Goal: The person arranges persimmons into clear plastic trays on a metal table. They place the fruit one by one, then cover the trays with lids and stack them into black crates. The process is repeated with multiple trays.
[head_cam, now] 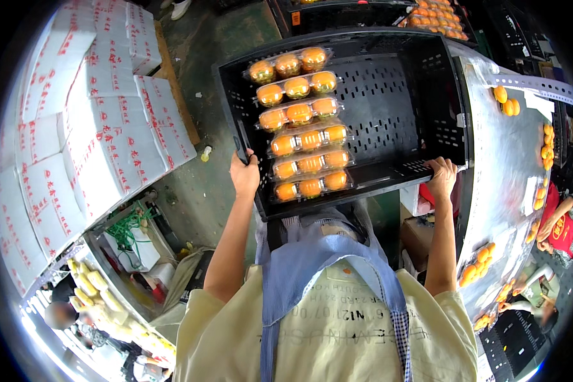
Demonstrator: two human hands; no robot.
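Both hands hold a black plastic crate (377,110) out in front of my apron. My left hand (245,174) grips the handle on its left end wall. On the near rim, toward the right corner, my right hand (441,176) is closed over the edge. Clear plastic clamshell packs (310,139) of orange fruit stand in a column along the crate's left side, with three fruits showing in each. To their right, the slotted crate floor is bare.
White cartons (119,110) with red print are stacked at left. A metal worktable (501,191) with loose orange fruit (477,265) runs along the right, with people beyond it. More packed fruit (437,19) sits at the top. Green strapping (131,234) lies in a box lower left.
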